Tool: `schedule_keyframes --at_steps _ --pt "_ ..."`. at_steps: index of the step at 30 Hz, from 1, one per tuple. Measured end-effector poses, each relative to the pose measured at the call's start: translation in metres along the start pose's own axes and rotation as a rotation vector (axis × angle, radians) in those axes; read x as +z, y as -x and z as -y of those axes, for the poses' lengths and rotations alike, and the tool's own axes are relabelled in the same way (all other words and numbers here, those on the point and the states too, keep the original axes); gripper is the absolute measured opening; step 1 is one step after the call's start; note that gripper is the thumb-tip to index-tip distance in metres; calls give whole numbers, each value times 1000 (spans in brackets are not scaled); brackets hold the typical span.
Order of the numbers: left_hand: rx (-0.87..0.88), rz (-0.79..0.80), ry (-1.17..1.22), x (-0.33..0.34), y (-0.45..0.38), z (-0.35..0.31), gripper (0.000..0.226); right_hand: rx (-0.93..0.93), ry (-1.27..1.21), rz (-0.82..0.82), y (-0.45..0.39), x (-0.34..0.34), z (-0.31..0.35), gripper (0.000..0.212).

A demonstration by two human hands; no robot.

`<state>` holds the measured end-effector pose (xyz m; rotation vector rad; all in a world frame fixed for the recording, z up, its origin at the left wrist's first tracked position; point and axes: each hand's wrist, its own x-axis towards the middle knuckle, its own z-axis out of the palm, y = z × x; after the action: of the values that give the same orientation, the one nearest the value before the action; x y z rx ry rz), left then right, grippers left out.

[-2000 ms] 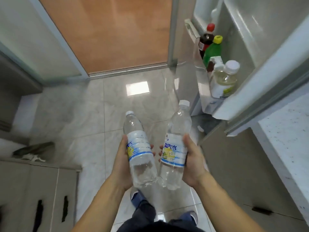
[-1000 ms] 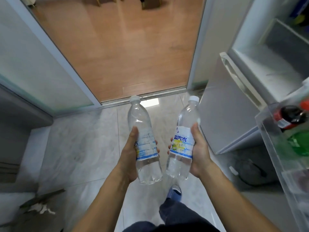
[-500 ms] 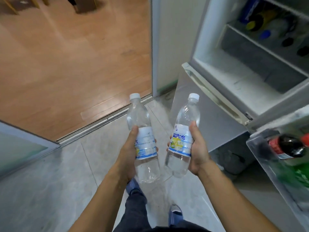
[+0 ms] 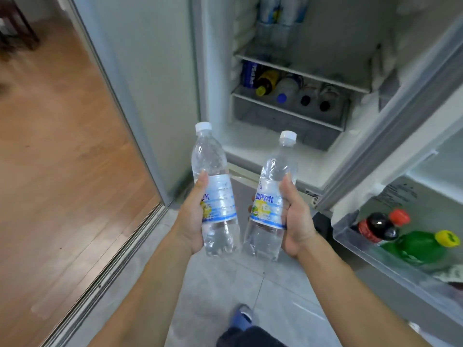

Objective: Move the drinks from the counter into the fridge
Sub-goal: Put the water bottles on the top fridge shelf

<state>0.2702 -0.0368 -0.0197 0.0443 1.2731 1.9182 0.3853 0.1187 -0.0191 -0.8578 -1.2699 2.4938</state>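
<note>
Two bottles held before the open fridge (image 4: 288,156).
Left hand (image 4: 193,214) grips one bottle (image 4: 215,186), right hand (image 4: 295,216) the other (image 4: 273,196); the crowded shelf (image 4: 288,110) may knock one loose.

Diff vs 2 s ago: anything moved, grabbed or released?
The view has turned from the tiled floor to the open white fridge, shelves now ahead. Nothing grabbed or released: left hand and right hand still grip the two clear plastic water bottles, upright, side by side.

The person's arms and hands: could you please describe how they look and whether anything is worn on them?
Both forearms are bare to the frame's bottom edge, with no sleeves showing. The left hand and right hand wear no gloves, and no rings, watch or bands are visible.
</note>
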Motion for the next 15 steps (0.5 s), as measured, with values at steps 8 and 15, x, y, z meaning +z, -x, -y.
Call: schedule_keyframes --at_steps 8,15 --pt "-27 205 -51 58 -97 -66 68 -164 -159 -96 -72 -4 84 56" --pt "32 227 -171 105 -170 -121 66 -303 -181 -214 -119 -3 158 54"
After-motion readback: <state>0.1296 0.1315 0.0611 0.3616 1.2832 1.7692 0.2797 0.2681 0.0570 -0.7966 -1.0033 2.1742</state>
